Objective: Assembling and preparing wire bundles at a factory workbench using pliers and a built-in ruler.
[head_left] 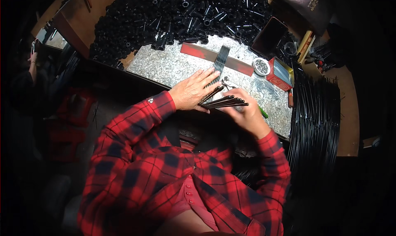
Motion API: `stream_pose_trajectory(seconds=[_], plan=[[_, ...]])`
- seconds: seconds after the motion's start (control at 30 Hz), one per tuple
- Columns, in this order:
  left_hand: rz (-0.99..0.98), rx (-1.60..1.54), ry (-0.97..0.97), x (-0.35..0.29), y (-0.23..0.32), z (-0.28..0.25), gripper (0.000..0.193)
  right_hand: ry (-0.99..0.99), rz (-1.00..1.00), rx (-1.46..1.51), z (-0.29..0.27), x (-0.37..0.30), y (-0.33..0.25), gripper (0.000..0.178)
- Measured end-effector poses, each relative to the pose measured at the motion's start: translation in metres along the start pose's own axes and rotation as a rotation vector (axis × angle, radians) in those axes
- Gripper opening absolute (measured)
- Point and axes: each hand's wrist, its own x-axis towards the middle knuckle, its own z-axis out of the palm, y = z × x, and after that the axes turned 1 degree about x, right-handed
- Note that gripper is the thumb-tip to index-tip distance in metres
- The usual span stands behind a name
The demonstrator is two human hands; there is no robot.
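My left hand (186,92) lies across a bundle of thin black rods (223,56), its fingers reaching over them and its thumb by their near ends. The rods' far ends lie side by side across a long flat bar (198,51), worn red and grey. Near my palm the close ends spread in a fan, dark-tipped and pointing right. My right hand (247,117) is closed beside that fan, partly behind it, with fingers curled; what they hold is hidden. A green handle-like end (263,112) shows beside this hand, and a small dark bent piece (227,83) lies beyond its fingertips.
A large heap of black tubular parts (185,13) covers the table's far side. To the right are a white round dish (261,66) of small bits, a red box (280,73), a dark phone-like slab (270,35) and a thick mass of long black rods (315,116).
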Motion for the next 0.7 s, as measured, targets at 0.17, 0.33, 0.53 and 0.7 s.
stream_pose_trajectory(seconds=[0.17,0.33,0.53,0.7], plan=[[-0.06,0.037,-0.064,0.004,0.003,-0.004,0.093,0.214,0.138,-0.353,-0.073,0.005,0.059,0.018],[-0.073,0.032,-0.093,0.009,0.005,-0.008,0.098,0.302,0.307,-0.787,-0.14,0.0,0.136,0.012],[-0.033,-0.043,-0.052,0.006,-0.001,-0.001,0.098,0.059,0.545,-0.893,-0.148,-0.001,0.174,0.011],[-0.043,-0.07,-0.045,0.005,0.0,0.0,0.098,0.045,0.498,-0.965,-0.142,0.001,0.176,0.009]])
